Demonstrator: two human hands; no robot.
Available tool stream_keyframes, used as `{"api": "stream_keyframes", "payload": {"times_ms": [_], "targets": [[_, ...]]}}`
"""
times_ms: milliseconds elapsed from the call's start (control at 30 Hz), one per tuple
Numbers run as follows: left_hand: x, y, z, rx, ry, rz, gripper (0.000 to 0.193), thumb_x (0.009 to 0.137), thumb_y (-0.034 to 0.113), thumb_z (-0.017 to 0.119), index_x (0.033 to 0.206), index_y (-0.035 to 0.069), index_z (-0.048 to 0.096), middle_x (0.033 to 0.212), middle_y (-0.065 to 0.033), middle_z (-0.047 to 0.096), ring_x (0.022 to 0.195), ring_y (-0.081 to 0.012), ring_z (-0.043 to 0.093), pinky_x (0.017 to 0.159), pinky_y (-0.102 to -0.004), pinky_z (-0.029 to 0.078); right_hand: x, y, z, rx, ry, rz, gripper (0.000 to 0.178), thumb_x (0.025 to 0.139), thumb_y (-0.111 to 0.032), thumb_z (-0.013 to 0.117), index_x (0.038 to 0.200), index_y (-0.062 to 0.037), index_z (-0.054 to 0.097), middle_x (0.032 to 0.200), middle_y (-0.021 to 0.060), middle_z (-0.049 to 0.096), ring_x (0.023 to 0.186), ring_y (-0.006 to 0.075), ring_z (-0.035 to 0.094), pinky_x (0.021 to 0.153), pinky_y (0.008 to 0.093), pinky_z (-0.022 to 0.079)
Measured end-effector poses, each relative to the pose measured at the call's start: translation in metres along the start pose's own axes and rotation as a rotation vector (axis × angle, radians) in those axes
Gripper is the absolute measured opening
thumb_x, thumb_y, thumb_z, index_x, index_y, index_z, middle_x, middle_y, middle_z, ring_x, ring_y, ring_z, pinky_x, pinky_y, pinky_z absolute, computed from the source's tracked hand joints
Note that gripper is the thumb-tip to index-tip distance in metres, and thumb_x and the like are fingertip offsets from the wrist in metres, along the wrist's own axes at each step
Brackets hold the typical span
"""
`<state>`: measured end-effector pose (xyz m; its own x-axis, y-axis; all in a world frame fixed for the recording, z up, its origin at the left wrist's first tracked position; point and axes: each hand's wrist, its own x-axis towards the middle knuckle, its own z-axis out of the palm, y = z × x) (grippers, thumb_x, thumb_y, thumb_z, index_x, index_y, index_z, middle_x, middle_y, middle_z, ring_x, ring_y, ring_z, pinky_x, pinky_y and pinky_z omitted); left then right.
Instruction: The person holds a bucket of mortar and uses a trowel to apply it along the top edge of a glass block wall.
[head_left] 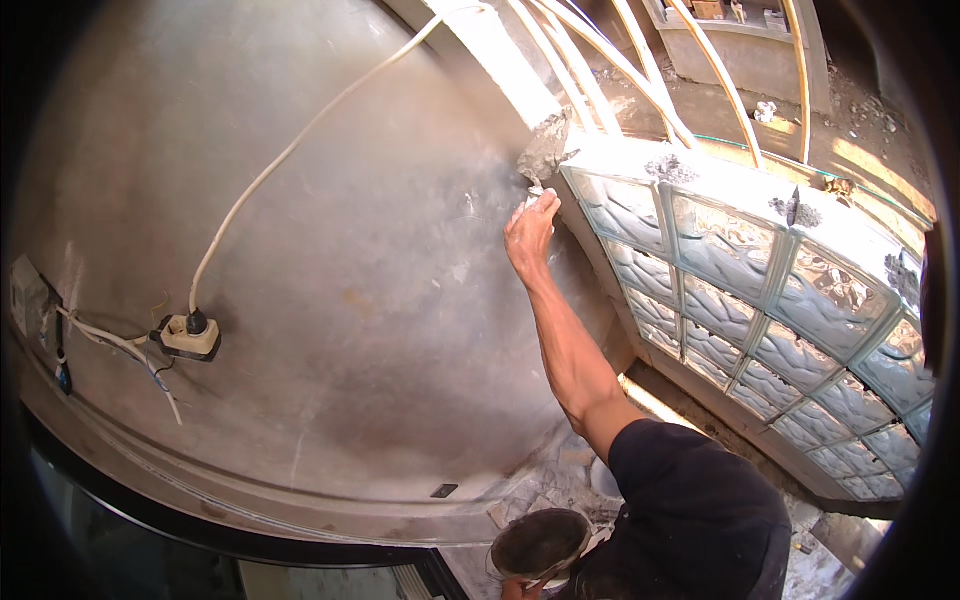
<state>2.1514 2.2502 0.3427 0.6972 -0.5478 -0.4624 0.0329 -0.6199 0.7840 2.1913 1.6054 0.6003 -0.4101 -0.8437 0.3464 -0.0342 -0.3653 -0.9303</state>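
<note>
My right hand is stretched up to the corner where the grey wall meets the glass-block panel. Its fingers are closed round the handle of a small trowel, whose blade looks coated with grey mortar and lies against the sunlit frame at the panel's upper left end. Low in the picture, my left hand grips the near rim of a dark round bucket; only part of this hand shows. The glass-block panel stands right of my right arm, with dabs of grey mortar along its bright top.
A plastered grey wall fills the left. A white cable runs down it to a socket block, near loose wires. Pale poles slant beyond the panel. A dark-framed window lies lower left; a pale container sits behind the bucket.
</note>
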Motion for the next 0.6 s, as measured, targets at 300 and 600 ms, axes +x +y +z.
{"api": "stream_keyframes", "payload": {"times_ms": [300, 600], "targets": [[0.000, 0.022, 0.021, 0.129, -0.052, 0.043, 0.026, 0.070, 0.010, 0.072, 0.090, 0.002, 0.059, 0.096, -0.0201, 0.056, 0.102, -0.0422, 0.055, 0.080, -0.0560, 0.050, 0.002, 0.007, 0.002, -0.099, -0.148, 0.013, 0.047, 0.085, 0.000, 0.052, 0.125, 0.0085, 0.029, 0.115, 0.0293, 0.044, 0.087, 0.0529, 0.058, 0.077, 0.0592, 0.046], [0.006, 0.031, 0.024, 0.331, -0.004, 0.307, 0.030, 0.070, 0.019, 0.082, 0.084, -0.001, 0.064, 0.088, -0.0195, 0.062, 0.098, -0.0414, 0.060, 0.079, -0.0486, 0.051, -0.048, 0.013, -0.004, -0.012, -0.516, 0.021, 0.042, 0.083, -0.001, 0.055, 0.117, 0.0078, 0.032, 0.109, 0.0342, 0.049, 0.090, 0.0554, 0.056, 0.077, 0.0586, 0.046]]}}
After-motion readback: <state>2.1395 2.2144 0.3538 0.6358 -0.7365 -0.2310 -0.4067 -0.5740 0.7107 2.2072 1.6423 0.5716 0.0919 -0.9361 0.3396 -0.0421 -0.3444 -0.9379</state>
